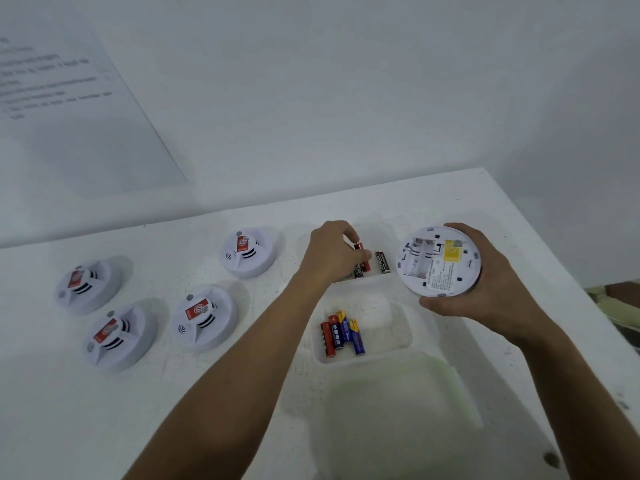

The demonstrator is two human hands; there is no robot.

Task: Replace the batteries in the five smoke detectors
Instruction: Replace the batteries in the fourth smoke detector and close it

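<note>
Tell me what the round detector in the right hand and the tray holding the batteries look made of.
Round white smoke detector: apparently matte moulded plastic, with ribbed battery bay and paper labels. Shallow white battery tray: probably thin translucent plastic, judging by its rounded, slightly see-through walls.

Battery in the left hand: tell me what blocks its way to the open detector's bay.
Nothing visible. The battery, pinched in the left hand, has open air across to the empty bay of the detector that the right hand holds.
</note>
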